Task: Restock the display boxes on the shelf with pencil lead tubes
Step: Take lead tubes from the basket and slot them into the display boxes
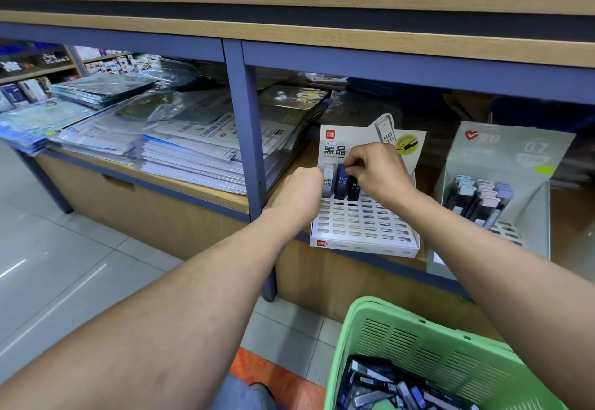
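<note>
Seating dark blue pencil lead tube (341,182) in white slotted display box (363,226); right hand (376,169) pinching cap, left hand (302,190) curled, contents unclear. Keep upright, press straight down.

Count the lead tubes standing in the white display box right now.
3, side by side in the back row: a white tube, a blue tube, a black tube. The hands may hide more.

Stationery shop: stocked shelf (193,181), branded display boxes (363,226).
</note>
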### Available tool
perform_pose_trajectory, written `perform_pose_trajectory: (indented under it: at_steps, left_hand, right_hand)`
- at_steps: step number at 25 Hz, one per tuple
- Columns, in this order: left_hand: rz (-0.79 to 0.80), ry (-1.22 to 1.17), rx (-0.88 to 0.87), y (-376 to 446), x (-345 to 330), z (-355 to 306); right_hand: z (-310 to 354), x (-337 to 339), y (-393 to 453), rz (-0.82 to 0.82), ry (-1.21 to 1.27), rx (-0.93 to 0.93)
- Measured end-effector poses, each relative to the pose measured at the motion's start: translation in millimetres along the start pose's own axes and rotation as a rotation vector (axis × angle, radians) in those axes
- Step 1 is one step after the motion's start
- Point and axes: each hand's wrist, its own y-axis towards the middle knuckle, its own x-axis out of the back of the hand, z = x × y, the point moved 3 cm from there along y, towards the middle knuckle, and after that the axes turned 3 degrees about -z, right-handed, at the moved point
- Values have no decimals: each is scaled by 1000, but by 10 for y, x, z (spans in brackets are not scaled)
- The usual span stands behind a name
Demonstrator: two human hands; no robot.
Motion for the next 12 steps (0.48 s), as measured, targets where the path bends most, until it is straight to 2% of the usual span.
perform_pose_trajectory:
  at_steps: [3, 7, 12]
  left_hand:
    - [-5, -8, -1, -1, 2, -11]
    - [7, -2, 8, -11, 11, -13]
    - [-12, 86, -38, -106, 98, -78]
  right_hand:
    - [23, -18, -18, 10, -151, 54]
    - [30, -5, -46, 12, -189, 80]
    - [2, 154, -195, -75, 7, 24]
